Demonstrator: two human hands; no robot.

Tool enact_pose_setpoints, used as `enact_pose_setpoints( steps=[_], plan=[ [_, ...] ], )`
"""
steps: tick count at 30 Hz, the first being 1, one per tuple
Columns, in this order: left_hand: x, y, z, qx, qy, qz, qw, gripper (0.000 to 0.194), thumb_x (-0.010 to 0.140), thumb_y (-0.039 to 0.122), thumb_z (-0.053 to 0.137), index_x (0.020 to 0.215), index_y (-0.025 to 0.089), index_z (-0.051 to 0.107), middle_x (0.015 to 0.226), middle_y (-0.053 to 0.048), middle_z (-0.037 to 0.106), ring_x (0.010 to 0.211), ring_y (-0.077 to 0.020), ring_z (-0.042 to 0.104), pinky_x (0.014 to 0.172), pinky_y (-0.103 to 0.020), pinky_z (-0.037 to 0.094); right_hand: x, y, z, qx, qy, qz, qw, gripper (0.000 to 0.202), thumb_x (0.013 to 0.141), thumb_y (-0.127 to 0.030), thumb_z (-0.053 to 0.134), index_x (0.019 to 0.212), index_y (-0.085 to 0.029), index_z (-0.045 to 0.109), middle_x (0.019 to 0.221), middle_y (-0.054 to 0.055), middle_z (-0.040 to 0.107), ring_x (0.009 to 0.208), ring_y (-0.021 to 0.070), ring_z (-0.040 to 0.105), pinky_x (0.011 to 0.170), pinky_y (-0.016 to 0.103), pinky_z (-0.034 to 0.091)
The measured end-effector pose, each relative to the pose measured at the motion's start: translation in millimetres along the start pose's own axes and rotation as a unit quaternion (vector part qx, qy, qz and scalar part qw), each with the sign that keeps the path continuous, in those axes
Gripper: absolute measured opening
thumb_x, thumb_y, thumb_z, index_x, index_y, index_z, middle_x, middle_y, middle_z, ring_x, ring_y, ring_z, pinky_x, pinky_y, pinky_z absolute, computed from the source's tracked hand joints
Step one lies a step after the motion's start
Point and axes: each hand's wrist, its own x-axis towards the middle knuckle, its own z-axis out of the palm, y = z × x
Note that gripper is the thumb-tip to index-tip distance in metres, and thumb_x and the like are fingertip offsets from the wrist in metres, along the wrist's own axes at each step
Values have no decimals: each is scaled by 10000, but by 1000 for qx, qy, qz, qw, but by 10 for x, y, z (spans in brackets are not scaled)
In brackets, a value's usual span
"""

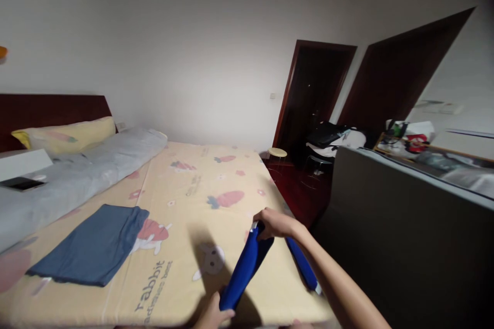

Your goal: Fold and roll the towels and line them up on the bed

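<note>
A bright blue piece of cloth (244, 267) with a white edge, probably a garment, is stretched at a slant above the bed's front part. My left hand (216, 311) grips its lower end near the bottom of the picture. Its upper end, by the white edge, is pinched in my right hand (273, 223). Beyond my right forearm, more blue cloth (303, 264) with a white tip hangs at the bed's right edge; whether it joins the held piece I cannot tell. To the left, a folded dark blue-grey cloth (90, 244) lies flat on the bed.
The bed (181, 262) has a yellow sheet with rabbits and carrots. A grey quilt (92, 162), a yellow pillow (73, 133) and a dark tablet-like device (22, 184) are at the left. Right of the bed stand a round stool (277, 152) and a tall dark panel (386, 236).
</note>
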Motion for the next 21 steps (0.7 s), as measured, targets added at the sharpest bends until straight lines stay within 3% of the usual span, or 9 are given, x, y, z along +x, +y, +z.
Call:
enact_pose_setpoints(
  steps=[3,5,7,9,11,14,18,21],
  plan=[
    [-6,-110,-114,10,45,26,999,871,655,202,622,1469,288,326,1450,-81,506,1304,-279,496,992,-413,513,-60,345,-309,-46,33,55,997,239,717,-291,716,920,-163,711,705,-15,671,576,81,538,569,194,383],
    [2,-222,-235,18,97,42,994,820,663,184,584,1448,285,365,1481,-76,468,1360,-261,427,1061,-421,458,-92,626,-546,-84,64,102,989,256,736,-291,705,949,-149,696,761,25,681,633,108,572,622,222,393],
    [19,-349,-356,-2,134,36,990,686,721,206,517,1397,293,439,1437,-60,527,1332,-234,467,1035,-402,485,-139,897,-723,-124,100,150,976,273,764,-304,685,985,-145,673,820,56,688,699,143,600,663,251,394],
    [32,-483,-456,-49,162,20,985,585,766,236,449,1346,298,498,1364,-47,600,1259,-216,545,961,-371,538,-217,1119,-763,-160,139,186,959,283,813,-313,632,1038,-141,640,906,87,686,772,166,610,702,275,392],
    [30,-619,-532,-95,195,5,976,516,779,267,418,1272,285,570,1263,-44,670,1173,-217,611,931,-362,554,-336,1262,-610,-192,173,208,944,290,868,-307,550,1086,-125,608,993,125,668,845,176,606,740,290,389],
    [-20,-817,-637,-126,245,-14,961,420,780,315,408,1107,277,669,1101,-37,740,1055,-229,674,906,-360,565,-592,1293,-4,-229,204,222,926,292,892,-274,465,1094,-115,602,1031,168,655,913,208,597,774,316,412],
    [-149,-1065,-910,-86,291,-25,953,343,779,354,453,1008,275,697,1050,-38,754,991,-230,692,885,-340,567,-1055,1095,1243,-261,236,228,908,351,788,-110,409,1055,-131,635,1043,155,695,911,243,629,772,351,475],
    [-238,-1250,-1275,-28,313,-37,948,318,765,366,492,987,269,698,1036,-43,755,981,-231,687,887,-325,555,-1425,1045,2187,-276,255,209,903,428,667,-30,387,951,-175,672,929,87,739,845,222,659,734,328,491]
  ],
)
